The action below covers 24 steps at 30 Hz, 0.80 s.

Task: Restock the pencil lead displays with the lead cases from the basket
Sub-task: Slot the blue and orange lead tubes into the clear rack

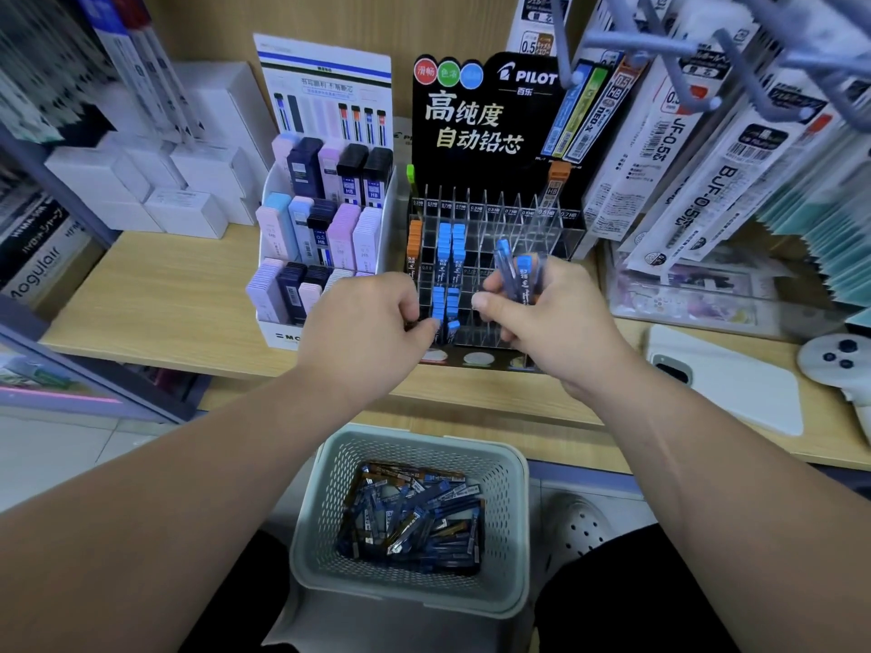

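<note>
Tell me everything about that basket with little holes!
The pale grey-green plastic basket is rectangular with rounded corners, a thick rim and walls full of small holes. It sits upright below the wooden shelf, between dark-clothed legs. A heap of dark blue lead cases, a few orange-brown, lies inside. The left hand and right hand do not touch it.

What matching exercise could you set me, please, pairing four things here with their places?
Things:
1 basket
2 phone
3 white display
4 right hand

Places:
A left of the Pilot display
B gripping blue-capped lead cases
C below the shelf edge
D flat on the shelf, far right

Pairs: 1-C; 2-D; 3-A; 4-B
</note>
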Tool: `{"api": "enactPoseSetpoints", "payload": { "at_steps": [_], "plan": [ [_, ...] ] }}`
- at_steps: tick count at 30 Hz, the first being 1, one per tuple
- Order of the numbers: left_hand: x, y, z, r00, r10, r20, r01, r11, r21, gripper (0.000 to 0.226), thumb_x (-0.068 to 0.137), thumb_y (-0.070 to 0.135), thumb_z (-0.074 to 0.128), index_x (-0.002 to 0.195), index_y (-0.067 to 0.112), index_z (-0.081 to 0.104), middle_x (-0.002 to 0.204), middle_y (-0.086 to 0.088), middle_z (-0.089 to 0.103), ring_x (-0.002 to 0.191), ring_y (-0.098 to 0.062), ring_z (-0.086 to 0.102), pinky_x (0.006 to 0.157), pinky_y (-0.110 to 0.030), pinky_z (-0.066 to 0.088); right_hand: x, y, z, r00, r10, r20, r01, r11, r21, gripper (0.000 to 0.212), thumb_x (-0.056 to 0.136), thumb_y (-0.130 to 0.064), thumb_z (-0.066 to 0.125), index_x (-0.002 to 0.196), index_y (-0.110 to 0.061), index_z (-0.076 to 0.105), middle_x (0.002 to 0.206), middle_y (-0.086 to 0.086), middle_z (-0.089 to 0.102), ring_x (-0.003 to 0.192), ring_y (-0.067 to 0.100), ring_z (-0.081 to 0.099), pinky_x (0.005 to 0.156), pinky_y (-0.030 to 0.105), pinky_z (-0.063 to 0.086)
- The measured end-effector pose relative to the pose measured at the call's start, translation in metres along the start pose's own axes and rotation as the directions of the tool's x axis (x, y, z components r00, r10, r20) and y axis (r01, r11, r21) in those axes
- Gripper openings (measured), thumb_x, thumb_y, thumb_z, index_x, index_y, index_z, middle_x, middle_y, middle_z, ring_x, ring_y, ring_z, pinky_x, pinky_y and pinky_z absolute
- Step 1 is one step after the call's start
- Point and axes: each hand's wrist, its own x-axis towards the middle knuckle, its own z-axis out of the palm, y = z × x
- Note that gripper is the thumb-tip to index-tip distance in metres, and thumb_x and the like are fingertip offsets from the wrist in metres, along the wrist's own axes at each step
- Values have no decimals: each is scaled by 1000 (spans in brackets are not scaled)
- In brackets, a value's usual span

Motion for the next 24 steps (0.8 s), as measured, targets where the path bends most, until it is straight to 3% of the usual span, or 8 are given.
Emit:
{"api": "enactPoseSetpoints", "payload": {
  "at_steps": [3, 6, 11, 17, 24],
  "plan": [
    [1, 6, -3, 999, 38, -23, -40, 992, -118, 19, 78, 30, 80, 77, 21, 63, 54, 9, 58, 55, -10, 58, 61, -34, 54, -4, -5, -3, 989, 99, 111, -116, 980, 162, 3, 92, -19, 73, 90, -20, 71, 72, 2, 72, 55, 8, 56, 50, 22, 44],
    [1, 10, -1, 995, 99, 30, -98, 995, -28, 35, 68, 43, 86, 76, 22, 59, 53, 9, 55, 55, -14, 55, 58, -35, 52, -7, -8, -4, 980, 100, 175, -137, 968, 213, 1, 93, -18, 72, 93, -18, 71, 71, 2, 70, 55, 10, 55, 46, 20, 40],
    [3, 7, 4, 995, 100, -6, -99, 989, 108, 39, 75, 38, 82, 67, 21, 47, 54, 8, 50, 56, -18, 53, 54, -33, 49, -7, -6, -9, 981, 122, 153, -158, 955, 252, 3, 93, -20, 72, 91, -18, 71, 72, 3, 70, 56, 11, 54, 47, 21, 40],
    [4, 10, 6, 998, 61, -31, -58, 994, 89, 38, 76, 31, 80, 62, 21, 45, 53, 6, 50, 54, -16, 53, 56, -37, 52, -10, 0, -12, 947, 210, 243, -267, 935, 235, 12, 91, -26, 75, 92, -16, 68, 70, 1, 69, 53, 8, 53, 43, 20, 36],
    [6, 11, 6, 999, 35, -17, -35, 999, 19, 38, 75, 27, 81, 62, 21, 46, 52, 7, 50, 50, -15, 52, 54, -38, 52, -12, 2, -12, 936, 257, 243, -316, 915, 250, 16, 88, -23, 78, 85, -17, 63, 64, 0, 63, 49, 7, 48, 41, 19, 34]
  ]
}}
